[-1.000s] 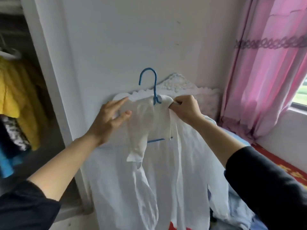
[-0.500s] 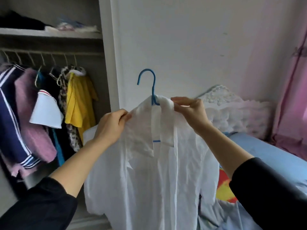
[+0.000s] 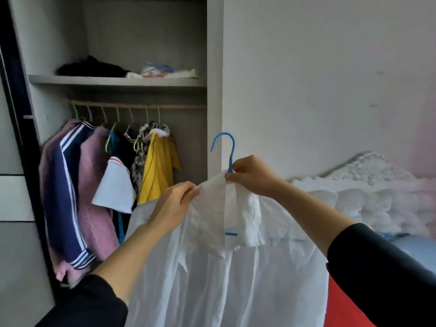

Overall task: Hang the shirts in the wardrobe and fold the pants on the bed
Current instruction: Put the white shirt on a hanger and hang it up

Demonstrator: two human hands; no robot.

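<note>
One white shirt (image 3: 212,279) on one blue hanger (image 3: 232,149), six o'clock. Seven hanger hooks (image 3: 118,114) on one rail (image 3: 184,106), ten o'clock. One black pile (image 3: 92,68), one white pile (image 3: 165,72) on one shelf (image 3: 118,81), eleven o'clock.

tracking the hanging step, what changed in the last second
The left hand, flat on the white shirt before, now pinches its collar; the shirt has been carried left toward the wardrobe. The right hand still pinches the collar by the neck of the blue hanger.

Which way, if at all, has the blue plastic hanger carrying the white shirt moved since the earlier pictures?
Yes, leftward. The blue plastic hanger now sits beside the wardrobe's white side panel, away from the white padded headboard it overlapped before.
</note>
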